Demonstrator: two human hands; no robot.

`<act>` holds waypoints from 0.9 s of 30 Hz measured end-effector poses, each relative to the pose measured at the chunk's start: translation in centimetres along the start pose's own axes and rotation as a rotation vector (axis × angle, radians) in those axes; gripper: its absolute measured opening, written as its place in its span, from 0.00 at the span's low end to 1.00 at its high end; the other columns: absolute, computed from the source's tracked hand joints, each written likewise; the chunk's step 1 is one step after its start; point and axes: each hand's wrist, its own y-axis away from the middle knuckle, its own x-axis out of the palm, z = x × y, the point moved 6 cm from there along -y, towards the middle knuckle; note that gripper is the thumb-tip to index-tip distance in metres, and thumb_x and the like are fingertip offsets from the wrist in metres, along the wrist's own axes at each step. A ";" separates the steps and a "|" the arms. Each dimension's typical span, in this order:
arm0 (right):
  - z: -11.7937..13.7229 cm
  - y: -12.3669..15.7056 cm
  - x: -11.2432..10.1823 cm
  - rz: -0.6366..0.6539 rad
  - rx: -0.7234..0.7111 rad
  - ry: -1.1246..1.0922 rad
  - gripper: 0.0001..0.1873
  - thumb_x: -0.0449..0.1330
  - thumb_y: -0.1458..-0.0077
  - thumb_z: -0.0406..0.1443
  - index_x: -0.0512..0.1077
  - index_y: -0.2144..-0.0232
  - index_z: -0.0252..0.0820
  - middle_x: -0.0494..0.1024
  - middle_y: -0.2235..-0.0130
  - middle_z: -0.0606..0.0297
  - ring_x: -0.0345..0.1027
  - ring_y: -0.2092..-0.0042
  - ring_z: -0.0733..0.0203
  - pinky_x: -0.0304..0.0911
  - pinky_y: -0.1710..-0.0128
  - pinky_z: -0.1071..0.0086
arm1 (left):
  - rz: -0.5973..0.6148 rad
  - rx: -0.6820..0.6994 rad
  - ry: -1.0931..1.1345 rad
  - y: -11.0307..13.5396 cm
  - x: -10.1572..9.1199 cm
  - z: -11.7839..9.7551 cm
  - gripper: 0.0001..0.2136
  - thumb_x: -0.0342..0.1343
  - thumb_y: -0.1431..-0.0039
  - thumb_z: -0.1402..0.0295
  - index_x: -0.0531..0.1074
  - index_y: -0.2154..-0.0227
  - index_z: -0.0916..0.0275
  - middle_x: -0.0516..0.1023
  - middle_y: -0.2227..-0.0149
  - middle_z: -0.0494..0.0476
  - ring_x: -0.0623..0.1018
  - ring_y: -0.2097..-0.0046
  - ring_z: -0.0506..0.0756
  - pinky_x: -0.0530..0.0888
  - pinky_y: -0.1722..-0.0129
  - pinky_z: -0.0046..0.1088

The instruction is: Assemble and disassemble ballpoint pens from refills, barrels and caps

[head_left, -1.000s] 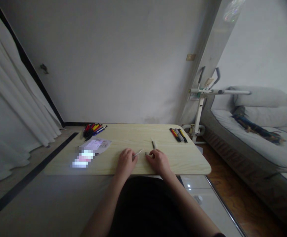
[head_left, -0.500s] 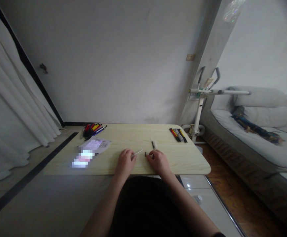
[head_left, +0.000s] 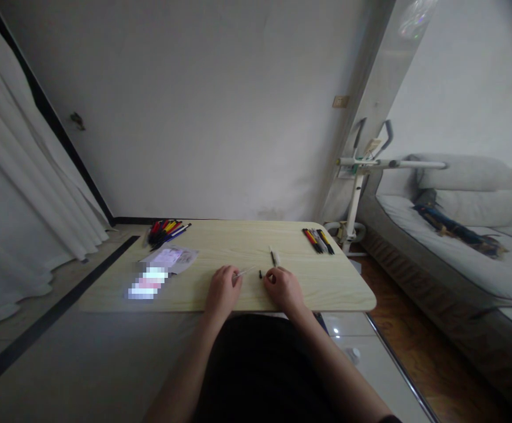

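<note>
My left hand [head_left: 224,285] is closed in a pinch on a thin whitish pen tube [head_left: 246,272], which points to the right over the table. My right hand [head_left: 283,286] has thumb and forefinger curled together; whether anything lies between them is hidden. Just left of those fingertips is a small black piece [head_left: 260,274], apparently lying on the wood. Beyond the right hand lie a slim black pen part [head_left: 273,258] with a pale tip and a whitish piece [head_left: 277,257] alongside.
On the wooden table [head_left: 229,241], a pile of coloured pens [head_left: 163,232] lies at the back left, near a plastic packet [head_left: 185,258] and a bright, blurred-out screen [head_left: 149,283]. Several pens [head_left: 318,241] lie in a row at the right. An exercise machine [head_left: 356,194] stands behind the right corner.
My right hand has shifted slightly right, leaving a wider gap to the small black piece. The tube in my left hand has tilted a little and looks fainter.
</note>
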 end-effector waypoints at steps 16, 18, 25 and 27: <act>-1.3 -0.3 -0.3 -0.025 0.101 -0.311 0.09 0.53 0.52 0.37 0.73 0.73 0.43 0.76 0.72 0.66 0.68 0.72 0.64 0.59 0.70 0.73 | 0.024 -0.143 0.222 0.2 0.2 1.2 0.06 0.51 0.47 0.65 0.69 0.68 0.60 0.75 0.72 0.53 0.72 0.72 0.50 0.68 0.70 0.26; -1.3 -0.4 -0.4 -0.040 0.098 -0.367 0.10 0.53 0.53 0.38 0.73 0.73 0.42 0.76 0.72 0.65 0.68 0.73 0.64 0.60 0.70 0.73 | 0.042 -0.158 0.236 0.2 0.3 1.3 0.07 0.51 0.48 0.64 0.69 0.68 0.60 0.75 0.72 0.53 0.73 0.72 0.51 0.68 0.70 0.26; -1.6 -0.5 -0.5 -0.083 0.082 -0.489 0.08 0.54 0.54 0.38 0.72 0.74 0.41 0.76 0.73 0.66 0.66 0.75 0.65 0.60 0.73 0.73 | 0.098 -0.167 0.269 0.2 0.6 1.3 0.06 0.51 0.48 0.65 0.69 0.69 0.60 0.75 0.71 0.53 0.74 0.70 0.51 0.68 0.69 0.25; -1.6 -0.5 -0.5 -0.093 0.083 -0.503 0.08 0.54 0.54 0.38 0.71 0.74 0.41 0.75 0.74 0.66 0.66 0.76 0.65 0.60 0.74 0.73 | 0.115 -0.163 0.273 0.1 0.6 1.2 0.06 0.51 0.48 0.66 0.69 0.69 0.61 0.75 0.72 0.54 0.74 0.70 0.51 0.68 0.69 0.25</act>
